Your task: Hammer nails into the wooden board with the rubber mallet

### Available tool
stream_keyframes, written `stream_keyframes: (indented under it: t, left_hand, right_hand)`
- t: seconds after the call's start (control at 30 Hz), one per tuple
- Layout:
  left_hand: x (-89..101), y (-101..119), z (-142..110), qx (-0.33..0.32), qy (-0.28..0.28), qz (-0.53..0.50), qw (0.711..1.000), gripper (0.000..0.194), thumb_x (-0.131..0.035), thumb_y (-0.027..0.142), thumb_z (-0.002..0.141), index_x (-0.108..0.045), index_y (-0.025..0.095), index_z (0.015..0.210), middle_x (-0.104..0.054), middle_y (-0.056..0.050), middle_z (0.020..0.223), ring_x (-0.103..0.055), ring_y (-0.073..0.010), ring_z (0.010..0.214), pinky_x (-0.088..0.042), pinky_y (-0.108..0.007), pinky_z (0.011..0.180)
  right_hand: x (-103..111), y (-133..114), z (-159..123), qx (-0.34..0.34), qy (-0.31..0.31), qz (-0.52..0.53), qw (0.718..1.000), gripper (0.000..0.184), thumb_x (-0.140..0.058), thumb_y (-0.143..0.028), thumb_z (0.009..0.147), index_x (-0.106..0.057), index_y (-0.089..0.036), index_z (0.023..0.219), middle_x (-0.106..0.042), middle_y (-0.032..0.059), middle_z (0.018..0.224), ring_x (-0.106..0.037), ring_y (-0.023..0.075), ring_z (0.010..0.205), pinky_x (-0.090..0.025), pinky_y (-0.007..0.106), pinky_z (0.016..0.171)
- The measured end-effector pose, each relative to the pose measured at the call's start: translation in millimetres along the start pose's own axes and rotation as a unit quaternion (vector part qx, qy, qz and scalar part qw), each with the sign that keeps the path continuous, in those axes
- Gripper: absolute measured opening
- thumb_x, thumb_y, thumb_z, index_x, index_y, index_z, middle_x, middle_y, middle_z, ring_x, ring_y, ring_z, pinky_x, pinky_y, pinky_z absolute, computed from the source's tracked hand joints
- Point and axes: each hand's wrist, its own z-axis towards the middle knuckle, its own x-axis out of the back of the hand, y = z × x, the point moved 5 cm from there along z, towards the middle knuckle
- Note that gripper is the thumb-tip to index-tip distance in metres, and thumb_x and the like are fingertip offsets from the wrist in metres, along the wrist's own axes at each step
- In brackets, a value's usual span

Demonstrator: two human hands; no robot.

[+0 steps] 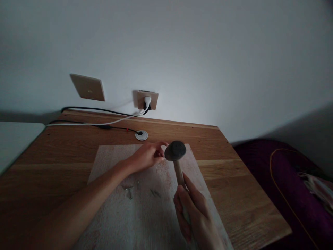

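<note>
Hands work over a pale wooden board [117, 222] lying on a brown wooden table [52, 166], seen from above and behind. Nearest the viewer, the right hand [194, 211] is wrapped in a closed grip around the lower end of a hammer's wooden handle [179, 173], thumb lying along the shaft. The handle rises away from the viewer to a dark, rounded hammer head [175, 150], which hangs just above the far part of the board.

Just left of the hammer head, the left hand [148, 155] reaches in from the lower left on a bare forearm. Its fingertips are pinched together beside the head, apparently on something small; a nail seems likely, but it is too small to make out.

Between the two hands, a few small dark nails [142, 190] lie loose on the board.

The hammer looks top-heavy and stiff, its weight gathered in the head; a hold low on the handle gives swing, a hold nearer the head gives control. The nails are light, thin and easy to drop, best held low on the shank.

Beyond the board, a white round grommet [141, 135] sits in the table. Black and white cables [99, 119] run along the far edge to a wall socket [147, 100], with a blank wall plate [87, 87] to its left. A dark purple cushion [286, 180] lies at right.
</note>
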Motion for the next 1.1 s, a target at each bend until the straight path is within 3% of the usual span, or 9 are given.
stream_keyframes:
  t: [0.17,0.33,0.53,0.73,0.9,1.1]
  left_hand:
    - [1.1,3,-1,0.003,-0.009,0.002,1.0,0.056,-0.071,-0.005,0.079,-0.069,0.022,0.128,-0.08,0.001,0.09,-0.074,-0.0151,0.078,-0.054,-0.025,0.076]
    - [1.1,3,0,0.004,-0.011,0.003,1.0,0.05,-0.076,0.003,0.083,-0.067,0.019,0.13,-0.079,0.0,0.09,-0.073,-0.015,0.076,-0.053,-0.025,0.075]
    - [2.2,6,-1,-0.011,-0.011,0.012,1.0,0.053,-0.067,-0.009,0.076,-0.072,0.021,0.12,-0.078,0.002,0.087,-0.071,-0.0136,0.074,-0.049,-0.022,0.071]
    - [-0.6,5,1,-0.028,0.01,0.028,0.999,0.029,-0.073,0.007,0.083,-0.073,0.02,0.109,-0.074,0.003,0.084,-0.067,-0.0133,0.073,-0.048,-0.023,0.069]
    - [-1.3,2,0,-0.007,0.005,0.012,1.0,0.045,-0.075,0.005,0.081,-0.07,0.021,0.123,-0.077,0.002,0.087,-0.07,-0.0147,0.075,-0.051,-0.024,0.073]
    - [0.0,2,0,0.008,-0.007,-0.004,1.0,0.054,-0.075,-0.002,0.077,-0.07,0.021,0.125,-0.079,0.002,0.088,-0.073,-0.0149,0.075,-0.053,-0.024,0.074]
  right_hand:
    - [1,8,5,-0.021,0.012,0.007,1.0,0.07,-0.075,-0.068,0.09,-0.051,-0.019,0.134,-0.057,-0.012,0.065,-0.033,0.0005,0.033,-0.031,0.01,0.028]
    - [1,-1,1,0.004,0.007,-0.007,1.0,0.067,-0.073,-0.07,0.091,-0.056,-0.018,0.131,-0.056,-0.0115,0.063,-0.033,0.0008,0.031,-0.029,0.011,0.027]
    - [2,10,2,-0.035,0.025,0.009,0.999,0.079,-0.078,-0.069,0.087,-0.05,-0.018,0.14,-0.056,-0.0117,0.066,-0.036,0.0009,0.034,-0.031,0.01,0.028]
    - [3,0,-2,-0.003,0.015,-0.003,1.0,0.067,-0.074,-0.069,0.09,-0.055,-0.019,0.13,-0.057,-0.0108,0.066,-0.035,0.0005,0.033,-0.032,0.011,0.028]
    - [5,7,1,-0.02,0.018,0.004,1.0,0.074,-0.075,-0.07,0.089,-0.05,-0.019,0.136,-0.059,-0.0111,0.066,-0.035,0.0011,0.033,-0.033,0.011,0.028]
    - [4,11,3,-0.021,0.015,0.0,1.0,0.073,-0.075,-0.071,0.089,-0.055,-0.019,0.136,-0.056,-0.0113,0.067,-0.037,0.0008,0.033,-0.033,0.011,0.027]
